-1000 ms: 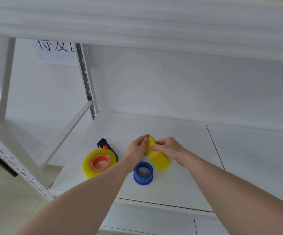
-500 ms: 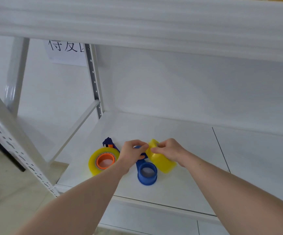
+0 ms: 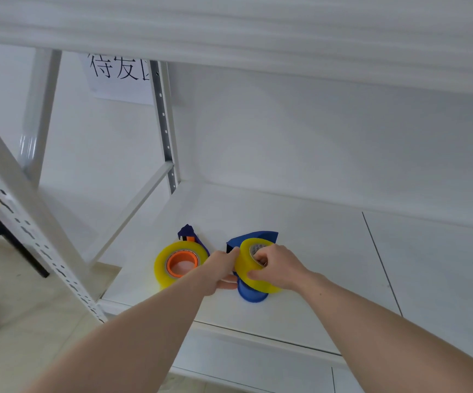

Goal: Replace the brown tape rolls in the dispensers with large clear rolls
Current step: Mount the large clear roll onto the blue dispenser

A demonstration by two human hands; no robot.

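On shelf (image 3: 300,222): right hand (image 3: 279,269) grips yellow roll (image 3: 244,265)

Shelf (image 3: 300,236): plain white, crossed by one thin dark seam.
Upright post (image 3: 165,129): white and grey, with a row of small dark holes.
Left tape roll (image 3: 164,265): translucent yellow, orange core.
Left dispenser (image 3: 187,232): dark blue, small orange part.
Right tape roll (image 3: 248,268): translucent yellow, grey patterned core.
Right dispenser (image 3: 253,295): solid blue.
Paper sign (image 3: 116,78): white, black characters.
Floor (image 3: 17,321): pale beige.
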